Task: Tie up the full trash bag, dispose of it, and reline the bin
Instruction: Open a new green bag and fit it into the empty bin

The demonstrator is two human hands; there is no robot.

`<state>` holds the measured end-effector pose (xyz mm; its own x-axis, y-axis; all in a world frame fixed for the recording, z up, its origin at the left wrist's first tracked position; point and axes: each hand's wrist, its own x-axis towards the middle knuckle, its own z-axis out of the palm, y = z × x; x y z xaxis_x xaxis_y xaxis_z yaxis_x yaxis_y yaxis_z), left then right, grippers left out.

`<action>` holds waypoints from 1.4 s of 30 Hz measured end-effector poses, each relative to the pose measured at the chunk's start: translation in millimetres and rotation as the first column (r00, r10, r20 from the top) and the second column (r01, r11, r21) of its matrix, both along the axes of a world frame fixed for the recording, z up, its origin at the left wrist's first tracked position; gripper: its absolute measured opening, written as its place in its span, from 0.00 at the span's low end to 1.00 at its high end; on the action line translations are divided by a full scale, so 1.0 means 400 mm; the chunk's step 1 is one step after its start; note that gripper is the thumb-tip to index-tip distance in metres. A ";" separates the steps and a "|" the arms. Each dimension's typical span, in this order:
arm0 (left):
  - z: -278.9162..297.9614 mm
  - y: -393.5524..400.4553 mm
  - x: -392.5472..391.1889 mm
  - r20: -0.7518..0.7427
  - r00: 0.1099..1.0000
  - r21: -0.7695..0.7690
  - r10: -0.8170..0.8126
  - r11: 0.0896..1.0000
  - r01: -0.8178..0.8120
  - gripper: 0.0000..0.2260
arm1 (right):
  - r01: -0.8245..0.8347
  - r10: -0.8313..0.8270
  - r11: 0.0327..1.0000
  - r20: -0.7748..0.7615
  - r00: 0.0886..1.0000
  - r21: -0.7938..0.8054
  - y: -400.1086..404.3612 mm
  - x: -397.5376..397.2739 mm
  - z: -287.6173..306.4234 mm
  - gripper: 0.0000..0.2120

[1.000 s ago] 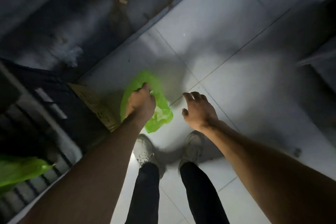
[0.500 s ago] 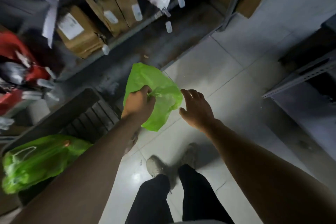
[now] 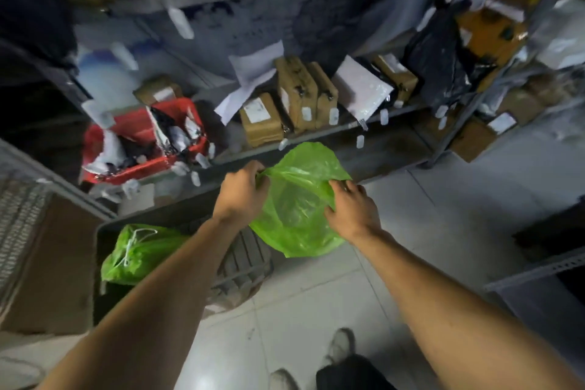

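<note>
An empty, thin green plastic bag (image 3: 296,199) hangs in the air in front of me. My left hand (image 3: 242,191) pinches its upper left edge. On the right side of the bag my right hand (image 3: 351,210) grips the plastic. A full green trash bag (image 3: 139,252), tied with a white string, lies to the lower left in a dark slatted crate (image 3: 240,263), half hidden behind my left forearm.
Metal shelving (image 3: 316,133) ahead holds cardboard parcels, white mailers and a red basket (image 3: 142,139). A second rack (image 3: 538,266) stands at the right. Brown cardboard (image 3: 50,263) lies at the left. My shoes (image 3: 340,345) are on the pale tiled floor.
My view has lifted from the floor to the shelves. Both hands have risen with the bag, and my right hand, open and apart before, now grips the bag's right side.
</note>
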<state>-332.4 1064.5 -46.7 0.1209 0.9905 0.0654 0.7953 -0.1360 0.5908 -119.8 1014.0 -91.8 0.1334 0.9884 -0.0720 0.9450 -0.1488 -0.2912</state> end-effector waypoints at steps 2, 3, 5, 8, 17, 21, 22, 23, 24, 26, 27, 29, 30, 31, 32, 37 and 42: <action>0.013 -0.035 -0.073 0.020 0.996 0.013 0.090 0.996 -0.090 0.11 | -0.010 0.010 0.999 -0.003 1.000 0.041 0.001 -0.044 0.011 0.22; 0.018 -0.057 -0.110 0.025 0.989 0.005 0.147 0.989 -0.147 0.11 | -0.026 0.026 0.998 -0.007 1.000 0.060 0.004 -0.062 0.014 0.20; 0.026 -0.110 -0.186 0.016 0.963 -0.005 0.268 0.964 -0.268 0.13 | -0.120 0.120 0.987 0.005 0.993 0.107 0.013 -0.093 0.015 0.16; 0.040 -0.213 -0.287 -0.033 0.895 0.054 0.444 0.895 -0.442 0.09 | -0.276 0.284 0.948 -0.030 0.958 0.160 0.033 -0.155 0.032 0.08; 0.065 -0.607 -0.355 0.146 0.466 0.046 0.873 0.464 -0.884 0.08 | -0.773 0.760 0.635 -0.182 0.623 0.005 -0.086 -0.415 0.055 0.27; 0.073 -0.807 -0.315 0.156 0.338 0.039 0.928 0.336 -0.941 0.06 | -0.856 0.842 0.515 -0.166 0.514 -0.042 -0.220 -0.504 0.036 0.37; 0.076 -0.864 -0.308 0.156 0.302 0.045 0.940 0.299 -0.953 0.06 | -0.868 0.857 0.494 -0.138 0.496 -0.055 -0.255 -0.520 0.036 0.39; 0.083 -0.923 -0.299 0.151 0.260 0.043 0.954 0.257 -0.965 0.05 | -0.875 0.868 0.481 -0.109 0.484 -0.061 -0.291 -0.533 0.039 0.40; 0.087 -0.983 -0.294 0.151 0.218 0.046 0.964 0.213 -0.976 0.05 | -0.883 0.878 0.467 -0.087 0.470 -0.058 -0.327 -0.543 0.044 0.39; 0.097 -1.110 -0.283 0.149 0.121 0.045 0.981 0.116 -0.992 0.05 | -0.903 0.901 0.428 -0.060 0.429 -0.032 -0.406 -0.562 0.045 0.33; 0.102 -1.174 -0.276 0.154 0.063 0.041 0.986 0.057 -0.998 0.05 | -0.918 0.917 0.397 -0.047 0.397 -0.018 -0.449 -0.571 0.041 0.28; 0.108 -1.299 -0.264 0.171 -0.052 0.032 0.984 -0.059 -0.998 0.05 | -0.952 0.952 0.307 -0.007 0.307 0.005 -0.542 -0.592 0.039 0.17; 0.106 -1.361 -0.257 0.172 -0.097 0.031 0.980 -0.104 -0.994 0.05 | -0.963 0.963 0.269 -0.002 0.269 0.012 -0.593 -0.601 0.042 0.14; 0.104 -1.424 -0.247 0.167 -0.129 0.028 0.978 -0.136 -0.990 0.06 | -0.971 0.971 0.237 -0.010 0.237 0.022 -0.646 -0.611 0.044 0.12; 0.097 -1.487 -0.237 0.158 -0.154 0.027 0.975 -0.160 -0.987 0.06 | -0.978 0.978 0.206 -0.027 0.205 0.036 -0.701 -0.618 0.050 0.11; 0.063 -1.785 -0.154 0.092 -0.288 -0.008 0.953 -0.288 -0.958 0.07 | -0.994 1.000 -0.018 -0.008 -0.019 0.104 -0.985 -0.636 0.069 0.09; 0.028 -2.116 -0.070 0.063 -0.360 -0.038 0.931 -0.358 -0.933 0.07 | -0.981 0.985 -0.172 0.025 -0.171 0.093 -1.300 -0.639 0.064 0.10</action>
